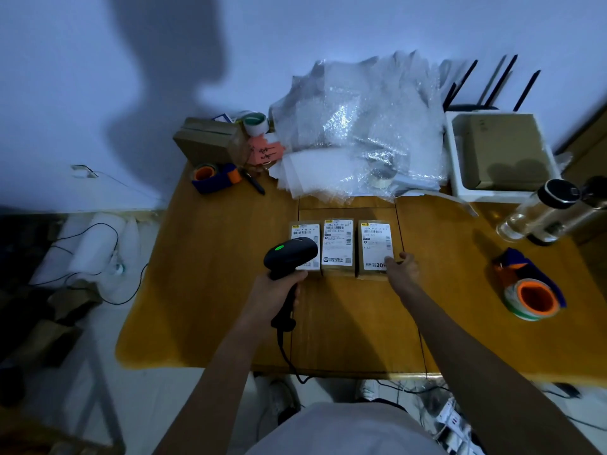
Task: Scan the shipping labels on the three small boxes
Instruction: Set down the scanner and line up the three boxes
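Three small brown boxes with white shipping labels lie side by side on the wooden table: the left box (304, 231), the middle box (338, 246) and the right box (375, 246). My left hand (274, 297) grips the handle of a black barcode scanner (290, 256) with a green light on top; its head hangs over the left box and hides that label's lower part. My right hand (402, 269) rests on the near right corner of the right box, fingers touching it.
Bubble wrap (354, 133) is heaped at the back. Behind to the right stands a white bin (458, 178) holding a carton. A tape dispenser (530, 290) and bottles (548, 213) are at the right, another dispenser (213, 177) and a carton (210, 141) at the back left.
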`<state>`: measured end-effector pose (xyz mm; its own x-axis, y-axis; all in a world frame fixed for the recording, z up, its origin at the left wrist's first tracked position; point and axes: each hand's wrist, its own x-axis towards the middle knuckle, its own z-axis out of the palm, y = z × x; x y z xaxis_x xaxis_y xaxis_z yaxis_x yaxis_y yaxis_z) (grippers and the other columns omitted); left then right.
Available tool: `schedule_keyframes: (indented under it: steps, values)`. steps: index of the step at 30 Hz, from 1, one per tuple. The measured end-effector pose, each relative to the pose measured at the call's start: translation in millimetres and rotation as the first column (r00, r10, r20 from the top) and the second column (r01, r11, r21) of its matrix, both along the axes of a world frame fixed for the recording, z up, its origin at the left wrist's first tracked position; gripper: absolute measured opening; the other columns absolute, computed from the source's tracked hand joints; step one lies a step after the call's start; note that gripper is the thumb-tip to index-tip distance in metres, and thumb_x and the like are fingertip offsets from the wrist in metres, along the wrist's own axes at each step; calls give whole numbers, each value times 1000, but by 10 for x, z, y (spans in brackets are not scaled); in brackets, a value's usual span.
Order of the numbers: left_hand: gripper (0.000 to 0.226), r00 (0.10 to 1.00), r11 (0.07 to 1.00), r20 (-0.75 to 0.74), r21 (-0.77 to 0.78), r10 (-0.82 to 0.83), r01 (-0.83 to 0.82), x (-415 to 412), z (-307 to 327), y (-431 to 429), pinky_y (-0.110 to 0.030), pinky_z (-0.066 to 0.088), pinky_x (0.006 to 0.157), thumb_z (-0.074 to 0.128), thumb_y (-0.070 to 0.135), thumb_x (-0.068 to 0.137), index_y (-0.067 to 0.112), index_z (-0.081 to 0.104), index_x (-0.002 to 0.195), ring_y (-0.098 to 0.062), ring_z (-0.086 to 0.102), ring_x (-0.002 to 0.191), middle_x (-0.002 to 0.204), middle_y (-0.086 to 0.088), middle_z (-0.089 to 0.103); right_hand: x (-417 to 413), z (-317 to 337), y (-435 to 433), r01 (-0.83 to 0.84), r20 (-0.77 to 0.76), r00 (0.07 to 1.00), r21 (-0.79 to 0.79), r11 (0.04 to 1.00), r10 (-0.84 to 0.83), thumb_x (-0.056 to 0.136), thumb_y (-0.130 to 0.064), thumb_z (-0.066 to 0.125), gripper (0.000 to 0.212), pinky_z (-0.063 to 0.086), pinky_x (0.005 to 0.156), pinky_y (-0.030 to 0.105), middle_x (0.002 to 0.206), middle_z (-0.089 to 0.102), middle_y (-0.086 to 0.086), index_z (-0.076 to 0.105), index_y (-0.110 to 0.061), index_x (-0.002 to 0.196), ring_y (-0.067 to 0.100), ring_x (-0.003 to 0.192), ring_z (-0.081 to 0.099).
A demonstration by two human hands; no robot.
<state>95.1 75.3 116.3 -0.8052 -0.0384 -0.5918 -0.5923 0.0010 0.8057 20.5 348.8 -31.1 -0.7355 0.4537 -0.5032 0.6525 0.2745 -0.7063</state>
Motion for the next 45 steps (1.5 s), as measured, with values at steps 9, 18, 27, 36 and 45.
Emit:
schedule_keyframes:
  steps: [9, 18, 27, 36, 45]
  values:
    - [21, 998, 997, -27, 54, 55, -53, -42, -15, -97, -36, 50, 67, 77, 23, 85, 5, 69, 92, -21, 58, 59, 64, -5, 63, -106, 291, -122, -68, -67, 995, 164, 984, 79, 95, -41, 53, 35, 61, 77, 47, 122, 65, 13, 60, -18, 121, 33, 94, 70]
    - [15, 991, 985, -73, 139, 115, -104, -152, 176, -242, -30, 50, 55, 71, 20, 89, 6, 67, 90, -20, 57, 52, 65, -7, 63, -17, 1066, -674, -421, -172, 904, -210, 882, 391, 101, -27, 57, 26, 50, 71, 30, 101, 72, 12, 70, -8, 114, 19, 83, 64]
    - [29, 947, 903, -56, 323, 317, -283, -482, 267, -343, -33, 54, 53, 58, 8, 83, -1, 55, 111, -27, 60, 60, 76, -15, 60, 164, 1582, -1396, -653, -199, 751, -363, 664, 630, 102, -36, 55, 34, 57, 79, 28, 106, 78, 11, 74, -10, 111, 18, 92, 74]
    - [22, 948, 841, 3, 461, 317, -282, -656, 131, -483, -40, 56, 75, 57, 18, 92, -2, 61, 99, -30, 66, 77, 88, -20, 64, 305, 1662, -1693, -622, -229, 779, -404, 671, 584, 104, -26, 53, 37, 58, 82, 31, 122, 70, 12, 58, -12, 137, 23, 93, 73]
    - [31, 951, 925, 9, 232, 308, -302, -757, -170, -620, -48, 54, 91, 63, 25, 96, -1, 68, 112, -35, 69, 98, 103, -20, 72, 203, 1443, -1890, -649, -201, 756, -353, 674, 623, 103, -22, 56, 43, 56, 75, 24, 125, 66, 11, 50, -9, 143, 16, 93, 69]
